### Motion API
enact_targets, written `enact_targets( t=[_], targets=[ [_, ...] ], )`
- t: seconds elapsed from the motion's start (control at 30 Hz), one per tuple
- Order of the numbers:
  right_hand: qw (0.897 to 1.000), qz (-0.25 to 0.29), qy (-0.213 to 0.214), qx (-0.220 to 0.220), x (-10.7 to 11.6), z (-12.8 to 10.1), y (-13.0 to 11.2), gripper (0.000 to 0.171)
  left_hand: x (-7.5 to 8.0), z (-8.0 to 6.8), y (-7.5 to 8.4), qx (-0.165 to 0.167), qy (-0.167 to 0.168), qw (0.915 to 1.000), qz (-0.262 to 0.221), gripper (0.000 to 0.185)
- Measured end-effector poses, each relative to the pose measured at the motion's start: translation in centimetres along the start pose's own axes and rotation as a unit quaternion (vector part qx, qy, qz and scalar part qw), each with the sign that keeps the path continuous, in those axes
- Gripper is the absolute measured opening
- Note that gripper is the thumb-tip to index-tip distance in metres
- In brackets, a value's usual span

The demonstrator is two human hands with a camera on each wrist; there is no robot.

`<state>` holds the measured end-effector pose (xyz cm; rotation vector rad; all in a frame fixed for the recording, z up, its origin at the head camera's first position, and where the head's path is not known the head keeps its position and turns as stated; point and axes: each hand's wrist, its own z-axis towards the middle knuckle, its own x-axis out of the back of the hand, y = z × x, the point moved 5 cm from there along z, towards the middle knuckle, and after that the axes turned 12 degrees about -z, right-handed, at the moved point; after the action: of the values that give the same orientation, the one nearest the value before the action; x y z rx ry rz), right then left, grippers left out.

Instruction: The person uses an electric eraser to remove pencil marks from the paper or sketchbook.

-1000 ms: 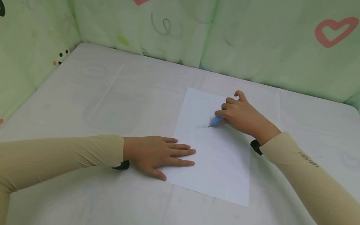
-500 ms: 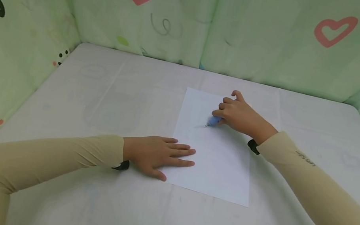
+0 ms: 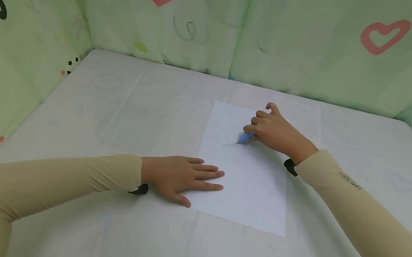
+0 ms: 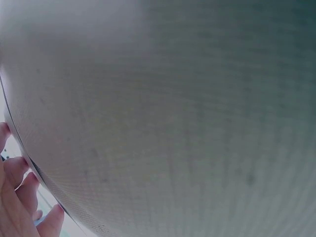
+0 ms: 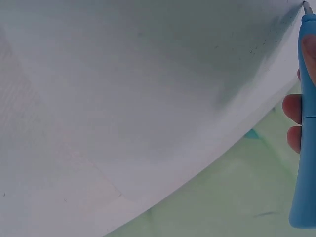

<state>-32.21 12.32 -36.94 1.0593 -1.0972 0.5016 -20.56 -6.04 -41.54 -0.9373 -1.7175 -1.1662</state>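
Observation:
A sheet of white paper lies on the table. My left hand rests flat with spread fingers over its lower left edge. Over the upper part of the sheet, my right hand grips a thick blue pen-shaped tool, its index finger and thumb near the front. The tool's narrow grey tip points down at the paper beside a faint grey line. In the right wrist view, the tool's smooth blue body runs down the right edge, fingers behind it. Fingers of the left hand show at the left wrist view's lower left.
A white cloth with faint creases covers the table. Green curtains with printed hearts and black shapes enclose the back and both sides. Dark bands sit at both wrists under beige sleeves.
The right hand has shifted slightly left with the blue tool, mostly in the first half second. The left hand and the paper stay in place.

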Motion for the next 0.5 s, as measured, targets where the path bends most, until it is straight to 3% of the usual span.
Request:
enact_targets(
  t=[0.27,0.5],
  targets=[
    [1.000,0.023,-0.008,0.010,-0.10,-0.31,0.23,0.024,0.10,-0.12,0.10,-0.002,0.005,1.0000,0.004,0.072],
    [1.000,0.007,-0.006,0.002,0.10,-0.02,-0.02,0.027,0.09,-0.09,0.16,-0.004,0.004,1.0000,0.007,0.072]
  ],
)
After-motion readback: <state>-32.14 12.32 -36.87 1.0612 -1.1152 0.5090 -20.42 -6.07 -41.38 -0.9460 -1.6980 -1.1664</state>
